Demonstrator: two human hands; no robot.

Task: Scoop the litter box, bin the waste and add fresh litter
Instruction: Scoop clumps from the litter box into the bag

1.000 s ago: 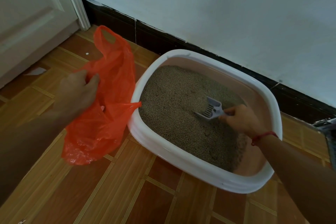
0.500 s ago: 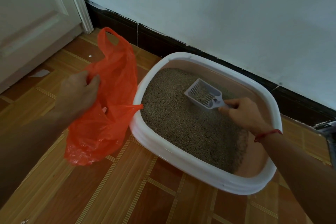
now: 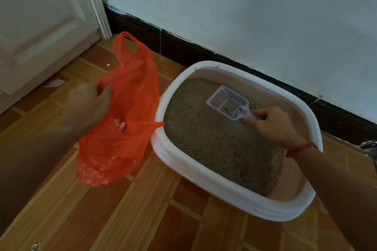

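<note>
One slotted plastic scoop (image 3: 226, 104), granular litter (image 3: 214, 144)

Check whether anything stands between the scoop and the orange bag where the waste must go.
Nothing visible blocks it. The right hand holds the scoop above the litter; only the litter box's white rim lies between it and the orange bag, which the left hand holds beside the box.

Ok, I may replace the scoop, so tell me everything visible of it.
The scoop is pale grey plastic: a slotted, walled basket and short handle. The right hand grips the handle, holding it over the litter near the far side of the litter box, seemingly clear of it. A few grains sit inside.
</note>
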